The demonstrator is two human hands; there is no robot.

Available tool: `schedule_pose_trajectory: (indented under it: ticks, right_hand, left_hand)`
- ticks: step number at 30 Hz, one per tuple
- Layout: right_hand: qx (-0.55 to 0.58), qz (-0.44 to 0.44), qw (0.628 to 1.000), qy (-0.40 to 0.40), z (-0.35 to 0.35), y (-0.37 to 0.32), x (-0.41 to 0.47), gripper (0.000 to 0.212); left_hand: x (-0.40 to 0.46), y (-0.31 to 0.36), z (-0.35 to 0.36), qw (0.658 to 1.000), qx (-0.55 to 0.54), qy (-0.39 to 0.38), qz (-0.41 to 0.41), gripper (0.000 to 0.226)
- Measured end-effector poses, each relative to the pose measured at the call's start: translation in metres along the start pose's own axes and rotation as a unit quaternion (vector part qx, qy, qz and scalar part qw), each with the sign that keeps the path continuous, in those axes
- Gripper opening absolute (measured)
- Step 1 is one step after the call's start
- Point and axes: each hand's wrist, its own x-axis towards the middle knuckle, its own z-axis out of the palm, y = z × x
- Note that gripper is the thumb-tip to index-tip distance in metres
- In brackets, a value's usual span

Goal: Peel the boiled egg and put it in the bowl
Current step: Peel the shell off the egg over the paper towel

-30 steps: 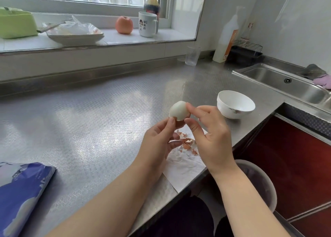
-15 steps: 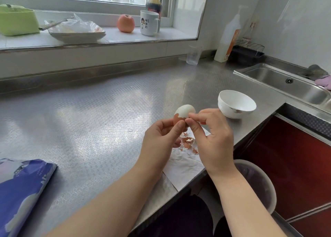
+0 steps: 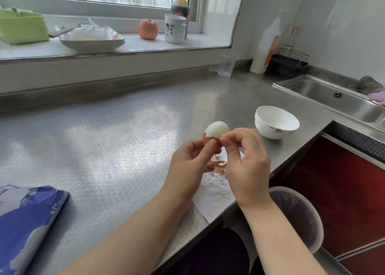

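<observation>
Egg [image 3: 216,129] — left hand [image 3: 188,162] grips it, right hand [image 3: 246,160] pinches shell.

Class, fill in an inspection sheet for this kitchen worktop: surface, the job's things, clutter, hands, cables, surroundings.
Surface: steel counter, patterned, glare patches.
Job's things: egg, top white, brown shell at its base; white bowl empty, chipped rim.
Clutter: shell bits on paper; blue packet; glass.
Hands: left hand holds the egg; right hand pinches at the shell edge.
Cables: nothing seen.
Surroundings: sink; bin below; apple, mug on the sill.
</observation>
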Motion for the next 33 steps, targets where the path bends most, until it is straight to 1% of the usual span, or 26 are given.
schedule_pose_trajectory:
  ticks: [2,3,5,8,9,10,11,12,14,15,16,17,18,19,21,25,26,27,28,30,31,32,33]
  right_hand:
    - [0.062,0.1,0.993,0.016,0.0,-0.006,0.003,0.007]
    - [0.098,0.16,0.982,0.029,0.0,-0.008,0.005,0.009]
    - [0.183,0.26,0.946,0.062,0.0,-0.009,0.012,0.011]
    - [0.327,0.34,0.875,0.11,-0.002,-0.009,0.023,0.014]
    - [0.359,0.355,0.854,0.123,-0.003,-0.009,0.026,0.013]
    - [0.372,0.363,0.844,0.134,-0.005,-0.008,0.028,0.012]
    - [0.365,0.363,0.846,0.138,-0.008,-0.006,0.029,0.011]
    - [0.339,0.355,0.861,0.135,-0.011,-0.005,0.03,0.011]
    - [0.244,0.321,0.91,0.093,-0.016,0.001,0.029,0.012]
    - [0.183,0.3,0.935,0.047,-0.019,0.004,0.027,0.013]
    - [0.126,0.283,0.951,-0.014,-0.021,0.006,0.024,0.014]
    - [0.079,0.271,0.956,-0.075,-0.022,0.006,0.02,0.016]
    - [0.044,0.262,0.957,-0.115,-0.022,0.007,0.015,0.017]
    - [0.022,0.254,0.959,-0.127,-0.022,0.005,0.01,0.016]
    - [-0.008,0.219,0.97,-0.101,-0.02,0.002,0.004,0.012]
    - [-0.048,0.082,0.992,-0.086,-0.014,-0.001,0.0,0.028]
    - [-0.056,0.064,0.993,-0.079,-0.013,0.0,-0.001,0.024]
    - [-0.064,0.058,0.994,-0.073,-0.013,0.002,-0.001,0.016]
    - [-0.074,0.06,0.993,-0.071,-0.014,0.003,-0.001,0.013]
    - [-0.077,0.071,0.99,-0.097,-0.015,0.008,-0.004,0.016]
    - [-0.073,0.069,0.988,-0.115,-0.015,0.01,-0.005,0.02]
    - [-0.07,0.058,0.988,-0.122,-0.015,0.01,-0.006,0.029]
    - [-0.067,0.04,0.99,-0.116,-0.014,0.01,-0.007,0.034]
  left_hand:
    - [0.0,0.0,0.0,1.0,-0.01,-0.01,-0.001,0.026]
    - [0.0,0.0,0.0,1.0,-0.015,-0.013,-0.001,0.026]
    - [0.0,0.0,0.0,1.0,-0.02,-0.023,-0.002,0.026]
    - [0.0,0.0,0.0,0.999,-0.021,-0.035,-0.008,0.026]
    - [0.0,0.0,0.0,0.999,-0.022,-0.036,-0.01,0.025]
    - [0.0,0.0,-0.001,0.999,-0.023,-0.037,-0.012,0.026]
    - [0.0,0.0,-0.001,0.999,-0.025,-0.037,-0.014,0.027]
    - [0.0,0.0,-0.001,0.999,-0.028,-0.037,-0.016,0.028]
    - [0.001,0.0,-0.001,0.998,-0.04,-0.034,-0.021,0.027]
    - [0.001,0.001,-0.001,0.998,-0.05,-0.032,-0.024,0.026]
    - [0.002,0.001,-0.001,0.997,-0.062,-0.029,-0.028,0.025]
    - [0.002,0.001,-0.001,0.996,-0.075,-0.028,-0.032,0.024]
    - [0.002,0.001,-0.001,0.995,-0.086,-0.027,-0.034,0.025]
    - [0.002,0.001,-0.001,0.995,-0.094,-0.027,-0.037,0.025]
    - [0.002,0.001,0.0,0.993,-0.108,-0.028,-0.039,0.025]
    - [0.0,0.002,0.0,0.992,-0.12,-0.029,-0.036,0.025]
    - [0.0,0.002,0.0,0.992,-0.118,-0.026,-0.033,0.025]
    - [0.001,0.001,-0.002,0.993,-0.115,-0.022,-0.03,0.024]
    - [0.002,0.0,-0.003,0.993,-0.115,-0.017,-0.027,0.022]
    - [0.003,0.0,-0.004,0.992,-0.121,-0.004,-0.025,0.021]
    - [0.003,0.0,-0.004,0.992,-0.123,0.0,-0.025,0.021]
    - [0.003,0.0,-0.004,0.992,-0.121,0.002,-0.026,0.021]
    - [0.004,-0.001,-0.004,0.993,-0.116,0.003,-0.028,0.022]
